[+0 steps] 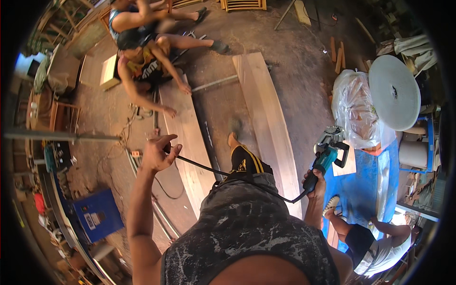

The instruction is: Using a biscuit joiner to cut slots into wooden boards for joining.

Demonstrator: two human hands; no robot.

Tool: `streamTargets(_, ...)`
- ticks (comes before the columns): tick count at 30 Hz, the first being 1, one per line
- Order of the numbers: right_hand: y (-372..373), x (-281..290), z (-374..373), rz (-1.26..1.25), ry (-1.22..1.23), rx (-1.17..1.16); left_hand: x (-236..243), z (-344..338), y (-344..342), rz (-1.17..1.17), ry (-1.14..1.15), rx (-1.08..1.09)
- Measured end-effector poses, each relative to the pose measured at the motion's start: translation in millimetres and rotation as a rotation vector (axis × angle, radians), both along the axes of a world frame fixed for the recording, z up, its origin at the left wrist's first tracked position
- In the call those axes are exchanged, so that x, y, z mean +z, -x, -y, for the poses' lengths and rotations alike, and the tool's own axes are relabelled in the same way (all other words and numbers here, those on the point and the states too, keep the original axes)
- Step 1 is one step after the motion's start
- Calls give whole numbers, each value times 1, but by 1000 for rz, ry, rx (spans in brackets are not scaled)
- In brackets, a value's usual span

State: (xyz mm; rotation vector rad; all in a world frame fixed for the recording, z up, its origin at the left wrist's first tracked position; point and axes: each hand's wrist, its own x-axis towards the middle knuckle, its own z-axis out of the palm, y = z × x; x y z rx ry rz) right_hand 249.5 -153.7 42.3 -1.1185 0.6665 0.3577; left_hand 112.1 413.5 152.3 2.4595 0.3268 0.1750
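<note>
Power tool [327, 156] sits gripped in the right hand [315, 183].

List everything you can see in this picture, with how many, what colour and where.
Power tool: 1, teal and black with silver head, right of centre
Cord: 1, black, from the tool leftward
Long planks: 2, pale wood, centre, either side of the leg
Wood strips: at least 3, reddish-brown, upper right
Plastic bag: 1, clear, right
Round disc: 1, grey-white, right
Box: 1, blue, lower left
Other people: 3, mixed clothing, two upper left, one lower right
Rim clutter: too dim to count
Left hand: 1, bare, holding the cord
Right hand: 1, bare, around the tool
</note>
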Motion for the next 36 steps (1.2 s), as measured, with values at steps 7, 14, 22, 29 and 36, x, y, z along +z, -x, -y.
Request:
streamTargets(7,-142,11,-120,-93,-182,-52,-110,-112,-140,-506,-111,-71)
streamTargets(14,-220,49,-198,-41,4,-70,-95,-179,-209,-582,46,-64)
streamTargets(22,-267,62,-295,-17,126,-221,-171,-257,-331,-798,298,-3)
streamTargets(29,-346,55,-427,-106,248,-443,-281,-375,-534,-774,15,-151)
streamTargets(36,-420,96,-546,-190,275,-628,-293,-486,-705,-964,20,-489)
